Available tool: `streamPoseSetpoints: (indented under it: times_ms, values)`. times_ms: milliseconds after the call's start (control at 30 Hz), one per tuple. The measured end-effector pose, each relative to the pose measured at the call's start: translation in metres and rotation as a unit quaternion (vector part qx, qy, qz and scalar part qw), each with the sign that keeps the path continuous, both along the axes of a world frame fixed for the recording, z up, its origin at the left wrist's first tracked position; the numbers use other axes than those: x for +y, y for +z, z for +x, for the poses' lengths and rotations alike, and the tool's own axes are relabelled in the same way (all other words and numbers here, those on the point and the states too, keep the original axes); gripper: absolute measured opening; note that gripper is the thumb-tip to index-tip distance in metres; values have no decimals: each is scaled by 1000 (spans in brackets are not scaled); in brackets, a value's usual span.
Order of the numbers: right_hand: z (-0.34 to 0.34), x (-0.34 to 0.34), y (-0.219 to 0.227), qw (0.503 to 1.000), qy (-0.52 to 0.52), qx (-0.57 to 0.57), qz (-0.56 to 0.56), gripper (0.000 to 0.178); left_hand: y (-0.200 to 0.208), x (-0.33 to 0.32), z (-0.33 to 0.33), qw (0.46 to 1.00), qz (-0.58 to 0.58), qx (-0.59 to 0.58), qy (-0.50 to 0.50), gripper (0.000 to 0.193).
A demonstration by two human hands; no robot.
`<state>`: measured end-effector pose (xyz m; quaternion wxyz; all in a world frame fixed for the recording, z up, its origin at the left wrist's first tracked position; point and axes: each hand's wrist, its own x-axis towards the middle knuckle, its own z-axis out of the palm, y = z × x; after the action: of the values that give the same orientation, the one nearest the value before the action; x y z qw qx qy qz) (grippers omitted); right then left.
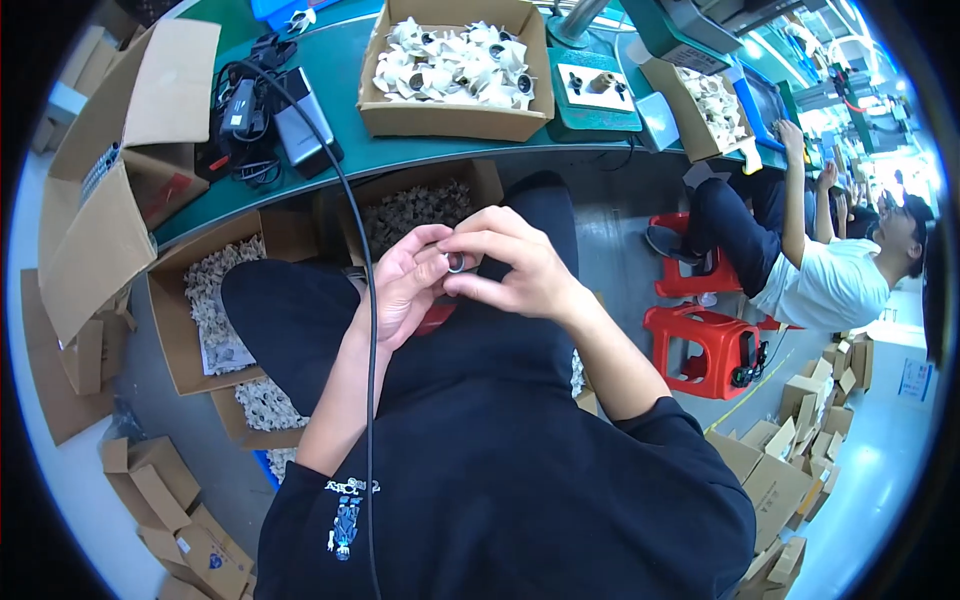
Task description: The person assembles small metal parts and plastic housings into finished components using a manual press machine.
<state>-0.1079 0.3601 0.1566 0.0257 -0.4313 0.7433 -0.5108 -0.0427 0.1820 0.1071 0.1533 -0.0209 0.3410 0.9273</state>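
Above my lap, my left hand point(408, 280) and my right hand point(520, 265) meet with their fingertips pressed together. Between them they pinch a small dark ring-shaped part point(456, 262), only partly visible behind the fingers. Whether it belongs to a larger piece cannot be made out. Beyond the hands, on the green bench point(340, 158), stands an open cardboard box point(450, 122) heaped with white bladed impellers point(450, 65), some showing dark round centres.
A black cable point(371, 400) hangs down in front of my left arm. Boxes of small pale parts point(265, 403) stand by my legs. Right of the impeller box sits a green press with a white fixture plate point(595, 88). Red stools point(705, 345) and a seated person point(830, 275) are at the right.
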Motion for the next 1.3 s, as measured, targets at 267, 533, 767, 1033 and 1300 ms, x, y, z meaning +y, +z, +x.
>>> streamPoseSetpoints:
  times_ms: [267, 533, 767, 1033, 1300]
  values:
    - [-93, 64, 32, 910, -382, 162, -25, 21, 9, -28, 5, 983, -153, 21, -99, 54]
    - [-151, 86, 34, 902, -425, 61, 51, 26, -22, -110, 61, 952, -289, -96, -30, 46]
    - [-189, 118, 35, 946, -302, -31, 110, 40, -38, -169, 99, 931, -291, -146, 163, 39]
    - [-190, 161, 69, 926, -279, 13, 252, 45, -54, -181, 112, 923, -225, -159, 268, 29]
    - [-275, 265, 45, 792, -534, 205, 213, 38, -73, -204, 118, 929, -152, -148, 303, 28]
